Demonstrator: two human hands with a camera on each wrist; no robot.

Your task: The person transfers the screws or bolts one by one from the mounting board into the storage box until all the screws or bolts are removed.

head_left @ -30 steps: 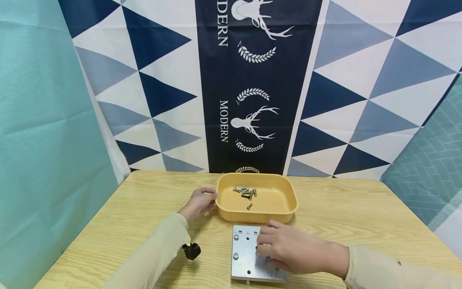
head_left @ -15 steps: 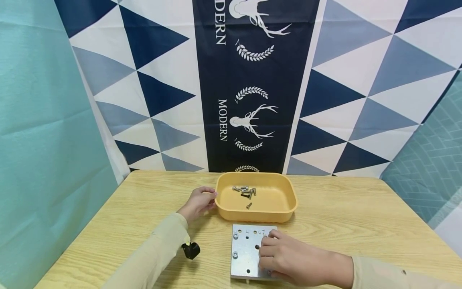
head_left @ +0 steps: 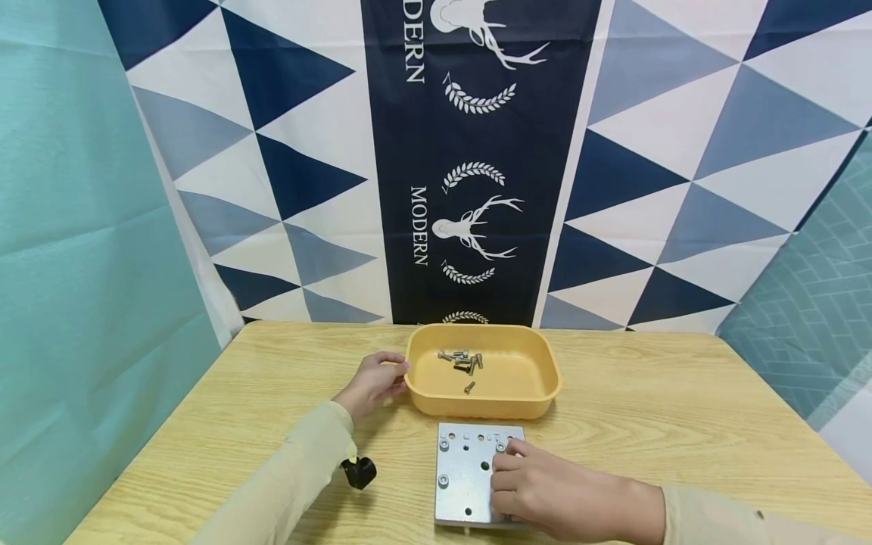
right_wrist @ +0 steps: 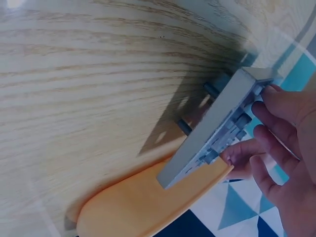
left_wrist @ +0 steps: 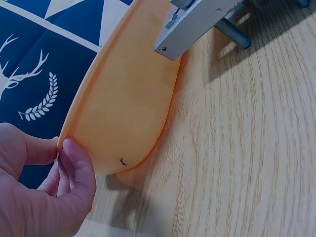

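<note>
On the table lies a square silver metal plate (head_left: 463, 488) with holes and several socket-head screws, such as the screw (head_left: 444, 445) at its far left corner. Bolt shanks stick out below the plate in both wrist views. My right hand (head_left: 545, 492) covers the plate's near right part. In the right wrist view, its thumb and forefinger pinch a screw head (right_wrist: 258, 91) near the plate's corner; the fingertips partly hide it. Behind the plate stands a yellow plastic tray (head_left: 480, 409). My left hand (head_left: 375, 382) pinches the tray's left rim between thumb and fingers.
Several loose screws (head_left: 463, 359), one of them black, lie inside the tray. A black wrist camera (head_left: 359, 472) sits under the left sleeve. A patterned cloth (head_left: 477, 151) hangs behind the wooden table (head_left: 633, 409), with a teal curtain (head_left: 88, 265) at left.
My right hand has shifted toward me over the plate, uncovering a middle hole and a screw at the far right corner. The left hand stays on the tray rim.
</note>
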